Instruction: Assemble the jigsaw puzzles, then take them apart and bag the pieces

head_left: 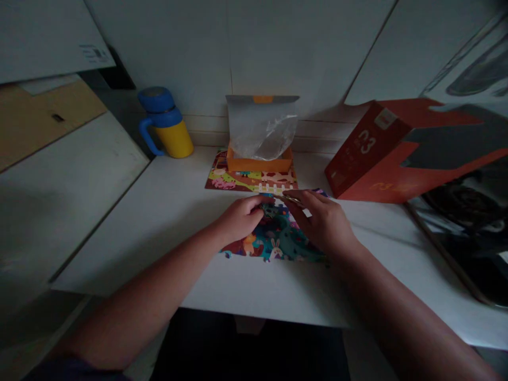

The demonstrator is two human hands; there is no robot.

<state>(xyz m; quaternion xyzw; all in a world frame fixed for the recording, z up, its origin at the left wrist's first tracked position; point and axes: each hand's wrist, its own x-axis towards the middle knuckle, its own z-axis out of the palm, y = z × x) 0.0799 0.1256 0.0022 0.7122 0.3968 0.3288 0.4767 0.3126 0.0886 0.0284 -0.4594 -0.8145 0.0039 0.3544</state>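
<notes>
A colourful jigsaw puzzle (283, 241), with a white rabbit and an orange animal near its front edge, lies partly joined on the white counter. My left hand (240, 218) rests at its left side, index finger stretched toward the upper edge and thumb on the pieces; nothing shows in its grip. Over the upper right part, my right hand (323, 217) pinches a thin puzzle piece (292, 200) seen nearly edge-on. The right hand covers part of the puzzle. Just behind lies a printed picture sheet (222, 182) with farm animals.
An open orange box (257, 165) with clear plastic stands on the sheet. To the left back is a blue and yellow jug (172, 135). A large red box (373, 159) leans at the right, beside a dark stove (468, 238). The counter (254, 291) ends close in front.
</notes>
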